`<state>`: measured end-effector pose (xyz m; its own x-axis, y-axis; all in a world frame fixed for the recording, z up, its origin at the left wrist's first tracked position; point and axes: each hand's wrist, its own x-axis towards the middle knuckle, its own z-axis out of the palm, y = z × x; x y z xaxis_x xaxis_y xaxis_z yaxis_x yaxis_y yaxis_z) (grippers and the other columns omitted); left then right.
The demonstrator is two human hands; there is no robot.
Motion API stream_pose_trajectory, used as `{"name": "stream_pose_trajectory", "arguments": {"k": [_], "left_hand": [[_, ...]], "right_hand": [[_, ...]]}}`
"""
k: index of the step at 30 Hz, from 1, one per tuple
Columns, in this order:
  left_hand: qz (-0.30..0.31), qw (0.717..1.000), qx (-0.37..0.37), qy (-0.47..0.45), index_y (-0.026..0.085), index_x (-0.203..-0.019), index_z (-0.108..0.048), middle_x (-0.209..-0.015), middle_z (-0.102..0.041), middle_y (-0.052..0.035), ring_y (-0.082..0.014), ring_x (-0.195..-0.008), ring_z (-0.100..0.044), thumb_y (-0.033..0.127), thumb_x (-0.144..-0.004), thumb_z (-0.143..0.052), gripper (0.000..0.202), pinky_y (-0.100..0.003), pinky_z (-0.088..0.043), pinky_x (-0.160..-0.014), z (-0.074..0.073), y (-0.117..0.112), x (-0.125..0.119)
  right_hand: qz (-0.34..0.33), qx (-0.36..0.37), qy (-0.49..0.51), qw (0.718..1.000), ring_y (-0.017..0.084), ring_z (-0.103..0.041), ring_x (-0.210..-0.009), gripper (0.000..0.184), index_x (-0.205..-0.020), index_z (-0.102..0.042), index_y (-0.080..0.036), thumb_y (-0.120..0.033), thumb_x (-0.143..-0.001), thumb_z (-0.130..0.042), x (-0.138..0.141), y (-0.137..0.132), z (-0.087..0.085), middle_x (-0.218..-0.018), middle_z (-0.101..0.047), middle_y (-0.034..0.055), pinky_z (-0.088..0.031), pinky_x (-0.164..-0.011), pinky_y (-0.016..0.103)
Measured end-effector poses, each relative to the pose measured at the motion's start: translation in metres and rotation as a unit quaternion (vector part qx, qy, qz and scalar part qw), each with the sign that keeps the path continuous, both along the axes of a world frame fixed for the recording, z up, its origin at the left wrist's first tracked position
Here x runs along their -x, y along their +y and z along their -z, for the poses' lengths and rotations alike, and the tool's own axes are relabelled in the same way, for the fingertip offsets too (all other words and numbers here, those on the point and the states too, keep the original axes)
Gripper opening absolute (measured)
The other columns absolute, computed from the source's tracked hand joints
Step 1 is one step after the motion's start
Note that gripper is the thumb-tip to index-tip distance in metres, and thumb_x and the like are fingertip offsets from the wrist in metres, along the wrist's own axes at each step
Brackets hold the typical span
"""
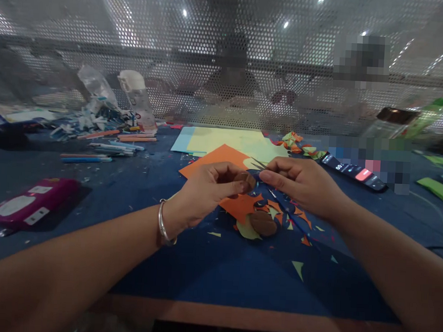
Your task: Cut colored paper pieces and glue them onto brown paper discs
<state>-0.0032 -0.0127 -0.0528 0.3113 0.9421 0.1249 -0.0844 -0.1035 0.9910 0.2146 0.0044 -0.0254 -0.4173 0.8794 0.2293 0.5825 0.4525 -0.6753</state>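
My left hand (pixel 201 189), with a silver bangle at the wrist, pinches a small brown piece (pixel 246 181) that looks like paper or thin card. Close by on the right, my right hand (pixel 297 182) is closed on scissors (pixel 258 164), whose slightly parted blades point left, above the brown piece. The handles are mostly hidden in my fingers. Below the hands lie a rounded brown piece (pixel 263 222), a pale green cut piece (pixel 247 230), orange paper remnants (pixel 241 205) and a slim blue tool (pixel 292 217) resembling a pen.
An orange sheet (pixel 222 155) overlaps yellow and blue paper (pixel 230 137). At left are a magenta pouch (pixel 34 201), colored sticks (pixel 111 149) and a clear bottle (pixel 138 99). A phone (pixel 355 172) lies right. Perforated metal panel (pixel 166 84) stands behind.
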Motion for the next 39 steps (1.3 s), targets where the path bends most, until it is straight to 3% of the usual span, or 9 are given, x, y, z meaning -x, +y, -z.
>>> {"name": "stream_pose_trajectory", "arguments": {"k": [5,10,17,24,25,28,30,32,39], "left_hand": [[-0.005,1.0,-0.021,0.019,0.013,-0.087,-0.071,-0.085,-0.072,-0.0024,-0.012,-0.078,-0.064,0.027,-0.072,-0.085,0.024,-0.025,-0.046,-0.072,0.001,0.001,-0.001],[0.058,0.989,-0.037,0.132,0.016,-0.092,-0.066,-0.08,-0.071,-0.0023,-0.0143,-0.073,-0.066,0.03,-0.079,-0.078,0.022,-0.027,-0.049,-0.067,0.003,0.002,0.002],[0.072,0.917,-0.143,0.366,0.021,-0.088,-0.064,-0.07,-0.067,0.0004,-0.014,-0.06,-0.058,0.034,-0.087,-0.065,0.014,-0.026,-0.035,-0.054,0.0,-0.007,0.001],[0.126,0.878,-0.177,0.427,0.021,-0.078,-0.075,-0.07,-0.071,-0.0037,-0.0152,-0.059,-0.057,0.052,-0.091,-0.057,0.038,-0.029,-0.036,-0.056,-0.002,0.008,0.015],[0.114,0.872,-0.18,0.44,0.021,-0.078,-0.075,-0.073,-0.073,-0.0049,-0.0164,-0.062,-0.06,0.053,-0.09,-0.056,0.039,-0.029,-0.039,-0.059,-0.002,0.014,0.019],[-0.053,0.832,-0.214,0.509,0.02,-0.096,-0.073,-0.103,-0.075,-0.01,-0.0237,-0.089,-0.066,0.053,-0.088,-0.057,0.037,-0.033,-0.046,-0.077,-0.003,0.036,0.034],[-0.113,0.808,-0.215,0.537,0.016,-0.119,-0.066,-0.125,-0.068,-0.0179,-0.033,-0.114,-0.059,0.052,-0.086,-0.058,0.05,-0.042,-0.042,-0.097,-0.001,0.052,0.046],[-0.149,0.788,-0.189,0.567,0.012,-0.129,-0.06,-0.128,-0.065,-0.0228,-0.0395,-0.12,-0.055,0.057,-0.081,-0.061,0.066,-0.05,-0.035,-0.105,0.002,0.067,0.059],[-0.161,0.779,-0.107,0.597,0.012,-0.128,-0.061,-0.115,-0.071,-0.0211,-0.0388,-0.107,-0.064,0.072,-0.067,-0.069,0.086,-0.04,-0.045,-0.088,0.012,0.09,0.08]], "right_hand": [[-0.005,-0.011,0.005,1.0,0.011,-0.036,-0.057,0.044,-0.078,-0.064,-0.019,-0.061,-0.09,-0.061,0.0,0.0,0.002,-0.061,-0.048,-0.0027,-0.027,-0.051,0.028],[-0.005,-0.021,0.003,1.0,0.01,-0.036,-0.056,0.044,-0.076,-0.063,-0.019,-0.061,-0.09,-0.062,-0.002,0.003,0.002,-0.061,-0.048,-0.0031,-0.025,-0.051,0.028],[0.009,-0.051,-0.08,0.995,0.011,-0.035,-0.055,0.051,-0.071,-0.058,-0.02,-0.068,-0.087,-0.061,-0.008,0.011,0.004,-0.058,-0.043,-0.0047,-0.027,-0.052,0.028],[0.041,-0.071,-0.146,0.986,0.012,-0.04,-0.056,0.048,-0.075,-0.057,-0.021,-0.067,-0.09,-0.056,-0.032,0.016,0.009,-0.06,-0.049,-0.0037,-0.029,-0.056,0.03],[0.052,-0.071,-0.153,0.984,0.012,-0.042,-0.057,0.048,-0.075,-0.057,-0.021,-0.067,-0.09,-0.056,-0.037,0.014,0.01,-0.061,-0.052,-0.003,-0.03,-0.057,0.03],[0.073,-0.06,-0.163,0.982,0.014,-0.044,-0.058,0.05,-0.077,-0.06,-0.021,-0.069,-0.09,-0.054,-0.051,0.008,0.012,-0.062,-0.055,-0.0018,-0.031,-0.057,0.03],[0.069,-0.04,-0.177,0.981,0.014,-0.044,-0.056,0.052,-0.077,-0.061,-0.021,-0.071,-0.089,-0.053,-0.058,0.003,0.012,-0.059,-0.053,-0.002,-0.03,-0.055,0.03],[0.052,-0.015,-0.212,0.976,0.014,-0.045,-0.055,0.053,-0.073,-0.059,-0.022,-0.072,-0.088,-0.053,-0.063,0.0,0.011,-0.058,-0.053,-0.0016,-0.03,-0.054,0.03],[0.145,-0.04,-0.355,0.923,0.022,-0.056,-0.061,0.049,-0.072,-0.056,-0.024,-0.07,-0.087,-0.053,-0.081,0.006,0.005,-0.068,-0.065,0.0053,-0.033,-0.056,0.033]]}}
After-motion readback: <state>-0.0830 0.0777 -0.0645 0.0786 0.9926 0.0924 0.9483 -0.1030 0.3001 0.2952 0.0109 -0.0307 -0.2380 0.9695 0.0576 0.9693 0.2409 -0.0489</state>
